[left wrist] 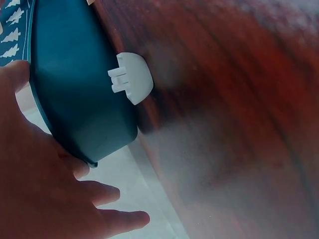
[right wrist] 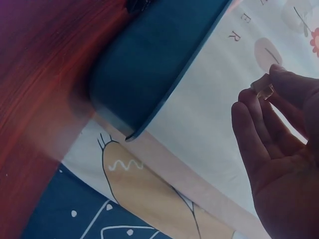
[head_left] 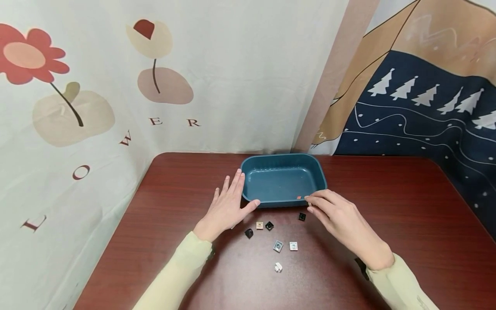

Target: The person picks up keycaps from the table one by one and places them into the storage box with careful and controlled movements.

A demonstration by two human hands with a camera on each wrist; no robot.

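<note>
My left hand [head_left: 226,206] lies with fingers spread and straight against the left end of the blue plastic bin [head_left: 253,201], its thumb at the front rim. Above the bin's front right corner, my right hand [head_left: 341,217] pinches a small pale keycap [right wrist: 261,86] between thumb and fingertips. Inside the bin near the front wall shows a tiny orange piece [head_left: 299,197], too small to name. On the table in front lie black keycaps [head_left: 269,225], a beige keycap [head_left: 259,225], a grey-blue keycap [head_left: 278,246] and white keycaps [head_left: 293,246]. One black keycap [head_left: 302,217] sits close to the right fingers.
The dark red wooden table [head_left: 387,193] runs back to a printed curtain [head_left: 248,77] behind the bin. In the left wrist view a white keycap [left wrist: 137,78] with its stem showing appears beside the bin's wall.
</note>
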